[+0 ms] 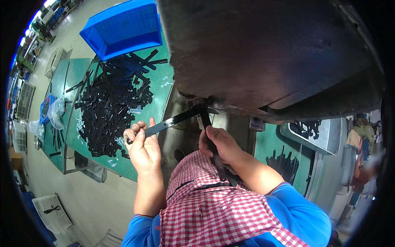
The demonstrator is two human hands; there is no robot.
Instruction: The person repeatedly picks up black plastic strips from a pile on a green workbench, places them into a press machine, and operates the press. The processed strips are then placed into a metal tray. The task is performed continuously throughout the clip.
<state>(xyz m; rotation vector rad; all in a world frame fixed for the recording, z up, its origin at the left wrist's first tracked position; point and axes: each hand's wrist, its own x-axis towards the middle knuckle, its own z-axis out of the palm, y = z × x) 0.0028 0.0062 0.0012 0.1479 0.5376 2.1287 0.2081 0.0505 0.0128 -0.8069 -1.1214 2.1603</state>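
Note:
My left hand (144,146) is closed on the outer end of a flat black metal strip (175,119), which slants up to the right under a large dark machine body (263,53). A second black strip (214,154) is gripped in my right hand (221,144); its lower end hangs down in front of the checked apron. The two strips meet in a V just below the machine's lower edge. Shadow hides whether they are joined there, and what they touch on the machine.
To the left, a heap of black metal parts (113,107) covers much of a green table (158,88), with a tipped blue crate (131,35) behind it. On the right stand a grey bin (333,136) of black parts and a bunch of upright black strips (284,164).

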